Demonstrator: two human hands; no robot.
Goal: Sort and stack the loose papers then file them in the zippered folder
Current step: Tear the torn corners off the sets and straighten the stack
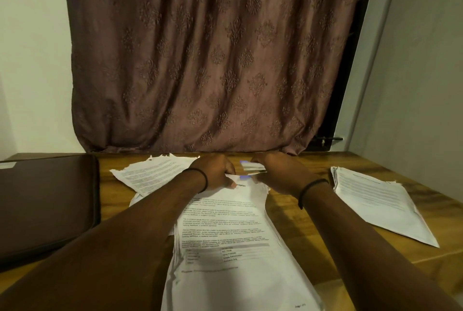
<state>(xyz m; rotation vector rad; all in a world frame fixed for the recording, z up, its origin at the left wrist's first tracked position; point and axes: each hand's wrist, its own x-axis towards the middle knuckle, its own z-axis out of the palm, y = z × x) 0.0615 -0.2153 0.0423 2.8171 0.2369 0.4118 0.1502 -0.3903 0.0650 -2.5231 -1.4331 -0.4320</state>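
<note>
The main risk is in the central stack (225,230). Its sheets are fanned and skewed along the near left edge. Pulling on the top sheet alone could drag the ones beneath out of line or push some off the near edge of the table (363,160). The far edge where the hands grip looks bent and ragged, so a hard pinch or a pull in opposite directions could crease or tear it. The forearms lie low over the stack and could brush the sheets askew. A small pale object (253,166) sits on the table just beyond the fingers, too blurred to name, and could be knocked away.

Both arms reach straight out over the stack, each with a dark band at the wrist. The left hand (213,173) has its fingers curled and pinches the far edge of the top sheet. The right hand (274,171) is just beside it and appears to grip the same edge, though its fingertips are hidden.

A second pile (152,173) lies far left, partly under the stack, and a third pile (375,200) lies well apart on the right. The zippered folder (45,205) lies flat on the left and appears closed, with no paper filed yet.
</note>
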